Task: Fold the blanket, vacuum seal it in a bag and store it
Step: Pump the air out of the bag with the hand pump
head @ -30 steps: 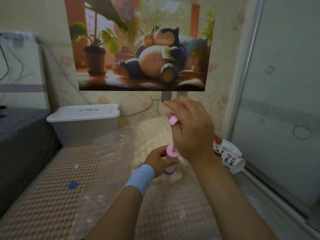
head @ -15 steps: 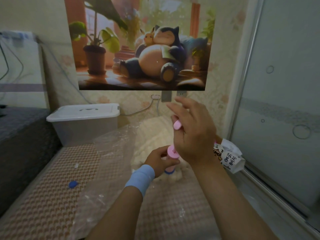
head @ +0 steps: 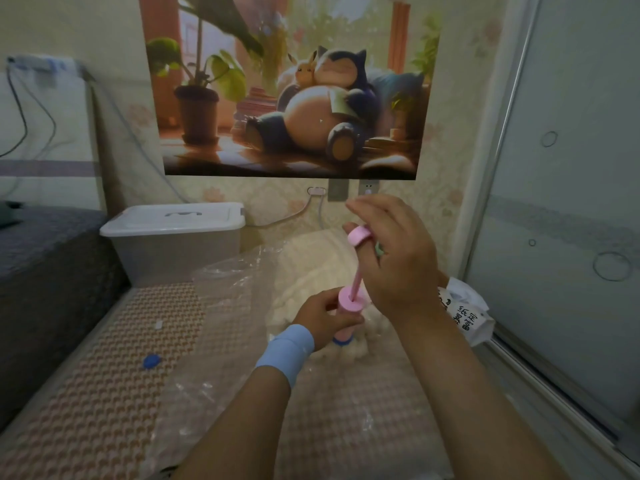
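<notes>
A cream blanket [head: 311, 268] lies folded inside a clear plastic vacuum bag [head: 225, 306] on the patterned mat. A pink hand pump [head: 349, 306] stands upright on the bag's blue valve. My left hand [head: 325, 317], with a blue wristband, grips the pump's barrel. My right hand [head: 394, 258] holds the pump's pink handle [head: 358, 235], and the thin rod is drawn up out of the barrel.
A white lidded storage box [head: 173, 233] stands at the back left by the wall. A small blue cap [head: 151, 361] lies on the woven mat [head: 86, 393]. A printed white packet [head: 467, 313] sits at the right beside a glass sliding door [head: 561, 237]. A dark bed edge [head: 45, 278] is at left.
My right hand dipped slightly with the pump handle and has now risen again, with the rod drawn out of the barrel. My left hand has stayed on the barrel.
</notes>
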The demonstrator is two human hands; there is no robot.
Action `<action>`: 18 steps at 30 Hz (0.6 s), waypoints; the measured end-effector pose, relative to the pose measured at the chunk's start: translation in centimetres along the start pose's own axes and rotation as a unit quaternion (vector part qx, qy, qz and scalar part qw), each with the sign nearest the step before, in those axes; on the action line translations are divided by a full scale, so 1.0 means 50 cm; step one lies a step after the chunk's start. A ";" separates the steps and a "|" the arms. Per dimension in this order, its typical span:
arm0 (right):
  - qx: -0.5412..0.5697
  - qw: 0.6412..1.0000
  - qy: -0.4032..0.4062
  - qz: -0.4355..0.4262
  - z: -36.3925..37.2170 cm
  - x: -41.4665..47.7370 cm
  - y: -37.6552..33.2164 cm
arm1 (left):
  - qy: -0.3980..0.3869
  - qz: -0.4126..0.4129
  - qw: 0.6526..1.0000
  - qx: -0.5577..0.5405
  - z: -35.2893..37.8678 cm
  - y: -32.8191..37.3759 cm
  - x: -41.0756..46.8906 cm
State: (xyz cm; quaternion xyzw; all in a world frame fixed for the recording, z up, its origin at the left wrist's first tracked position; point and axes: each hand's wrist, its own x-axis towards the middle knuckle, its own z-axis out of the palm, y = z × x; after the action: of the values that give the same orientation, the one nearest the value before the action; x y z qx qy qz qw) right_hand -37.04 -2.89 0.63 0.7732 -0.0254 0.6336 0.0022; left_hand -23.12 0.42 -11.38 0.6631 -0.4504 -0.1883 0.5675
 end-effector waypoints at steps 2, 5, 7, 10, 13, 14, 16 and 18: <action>-0.010 1.000 -0.003 0.011 0.012 -0.021 0.005 | 0.001 0.008 1.000 0.013 0.007 -0.001 0.000; -0.020 0.976 -0.185 0.115 0.059 -0.105 0.023 | 0.002 0.002 0.999 0.035 0.003 0.001 -0.005; -0.032 0.935 -0.319 0.152 0.082 -0.149 0.037 | 0.008 -0.014 0.999 0.036 -0.006 -0.003 -0.007; -0.009 0.933 -0.328 0.146 0.079 -0.124 0.033 | 0.009 -0.017 1.000 0.025 -0.019 -0.004 -0.005; 0.003 0.989 -0.142 0.042 0.039 -0.037 0.005 | 0.000 -0.009 1.000 -0.007 -0.018 -0.004 -0.002; 0.009 0.998 -0.069 0.014 0.024 -0.013 -0.003 | -0.003 -0.006 1.000 -0.009 -0.014 -0.007 0.000; 0.007 0.999 0.030 -0.025 0.007 0.009 -0.015 | -0.006 -0.001 1.000 0.002 -0.005 -0.004 0.002; -0.008 1.000 0.024 -0.012 0.021 -0.022 -0.004 | -0.016 0.006 1.000 0.021 0.002 -0.003 -0.001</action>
State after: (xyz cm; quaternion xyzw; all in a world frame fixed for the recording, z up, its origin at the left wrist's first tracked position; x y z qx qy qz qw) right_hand -36.20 -2.69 -0.65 0.7583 -0.0210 0.6514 0.0171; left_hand -23.16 0.42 -11.57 0.6687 -0.4674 -0.1858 0.5476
